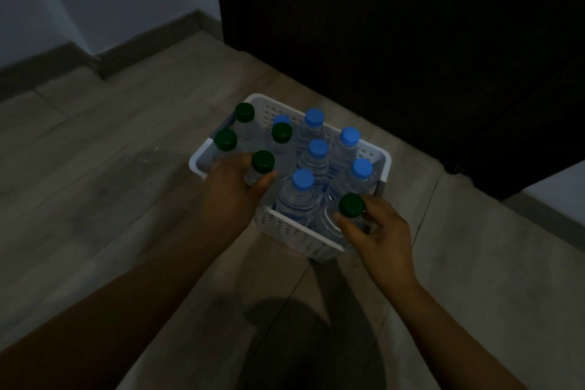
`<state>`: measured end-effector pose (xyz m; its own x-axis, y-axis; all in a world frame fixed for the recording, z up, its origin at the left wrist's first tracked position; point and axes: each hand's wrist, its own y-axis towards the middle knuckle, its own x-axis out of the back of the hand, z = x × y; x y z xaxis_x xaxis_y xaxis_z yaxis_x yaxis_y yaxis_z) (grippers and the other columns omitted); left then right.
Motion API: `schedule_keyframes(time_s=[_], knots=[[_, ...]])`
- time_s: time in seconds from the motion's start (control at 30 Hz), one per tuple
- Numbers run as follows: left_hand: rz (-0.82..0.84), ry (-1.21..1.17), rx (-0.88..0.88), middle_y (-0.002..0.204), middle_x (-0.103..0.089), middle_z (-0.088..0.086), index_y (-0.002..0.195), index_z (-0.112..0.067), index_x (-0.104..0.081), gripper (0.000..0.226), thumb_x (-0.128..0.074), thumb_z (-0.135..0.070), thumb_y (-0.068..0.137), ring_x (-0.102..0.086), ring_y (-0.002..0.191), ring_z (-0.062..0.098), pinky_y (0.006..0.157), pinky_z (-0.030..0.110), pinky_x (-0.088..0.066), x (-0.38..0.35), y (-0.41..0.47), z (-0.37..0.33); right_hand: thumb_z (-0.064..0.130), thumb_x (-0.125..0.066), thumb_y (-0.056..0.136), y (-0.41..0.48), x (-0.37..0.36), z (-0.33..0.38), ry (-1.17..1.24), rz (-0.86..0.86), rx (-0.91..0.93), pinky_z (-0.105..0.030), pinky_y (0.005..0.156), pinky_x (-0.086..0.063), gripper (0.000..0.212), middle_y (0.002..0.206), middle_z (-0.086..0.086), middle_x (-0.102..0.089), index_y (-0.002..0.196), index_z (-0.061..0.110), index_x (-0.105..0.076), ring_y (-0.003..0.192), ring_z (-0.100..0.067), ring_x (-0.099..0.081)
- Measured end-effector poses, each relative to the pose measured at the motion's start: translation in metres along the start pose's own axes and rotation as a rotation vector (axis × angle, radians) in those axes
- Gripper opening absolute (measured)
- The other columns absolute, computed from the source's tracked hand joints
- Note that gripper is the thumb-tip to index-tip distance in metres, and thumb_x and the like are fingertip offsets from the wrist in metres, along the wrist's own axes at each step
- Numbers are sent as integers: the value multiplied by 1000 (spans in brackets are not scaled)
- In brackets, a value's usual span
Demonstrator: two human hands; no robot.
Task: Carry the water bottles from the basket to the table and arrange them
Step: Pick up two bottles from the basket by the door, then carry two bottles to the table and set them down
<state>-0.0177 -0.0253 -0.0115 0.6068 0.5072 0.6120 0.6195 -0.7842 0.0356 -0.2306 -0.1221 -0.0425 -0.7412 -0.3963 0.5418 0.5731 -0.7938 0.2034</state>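
Observation:
A white perforated basket (294,233) stands on the floor, packed with several clear water bottles standing upright, some with blue caps (318,149) and some with green caps (244,112). My left hand (235,184) is wrapped around the neck of a green-capped bottle (262,162) at the basket's near-left side. My right hand (376,231) grips the neck of another green-capped bottle (351,205) at the near-right corner. Both bottles still sit inside the basket. No table is in view.
The room is dim. Grey wood-look floor (110,168) spreads to the left and front. A dark cabinet or door (395,57) rises just behind the basket. A pale wall with dark skirting (142,51) runs at the back left.

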Motion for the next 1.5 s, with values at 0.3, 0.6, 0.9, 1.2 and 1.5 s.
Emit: schedule_keyframes(time_s=[0.3, 0.6, 0.9, 1.2, 1.5], knots=[[-41, -67, 6, 118, -63, -2, 117, -18, -60, 29, -58, -32, 91, -59, 104, 11, 88, 32, -50, 6, -5, -11, 16, -69, 84, 8, 7, 21, 122, -64, 31, -21, 79, -48, 26, 105, 5, -65, 110, 14, -65, 95, -10, -61], [-213, -173, -125, 102, -67, -12, 109, -24, -65, 26, -63, -37, 87, -61, 95, -2, 81, 27, -55, 40, 12, -54, 33, -61, 85, 41, 42, 89, 242, -100, 117, -26, 84, -53, 35, 105, 0, -65, 109, 8, -64, 100, -14, -62], [-333, -163, -322, 73, -58, -24, 90, -32, -60, 7, -64, -28, 87, -55, 73, -16, 62, -2, -35, 118, 47, -150, 24, -60, 89, 112, 94, 202, 333, -185, 205, -21, 73, -50, 17, 95, -2, -64, 105, 26, -64, 88, -13, -62], [-341, -189, -355, 71, -63, -22, 82, -40, -55, 10, -63, -33, 85, -59, 71, -9, 57, 3, -41, 255, 68, -302, 35, -62, 84, 179, 173, 368, 416, -156, 222, -40, 82, -54, 25, 101, -5, -65, 107, 25, -65, 98, -22, -63], [-393, -251, -370, 69, -60, -5, 77, -31, -56, 11, -55, -39, 84, -58, 65, 2, 56, 9, -41, 430, 55, -488, 35, -62, 84, 213, 290, 587, 487, -154, 289, -32, 79, -57, 23, 99, 4, -70, 105, 28, -65, 95, -14, -67]])
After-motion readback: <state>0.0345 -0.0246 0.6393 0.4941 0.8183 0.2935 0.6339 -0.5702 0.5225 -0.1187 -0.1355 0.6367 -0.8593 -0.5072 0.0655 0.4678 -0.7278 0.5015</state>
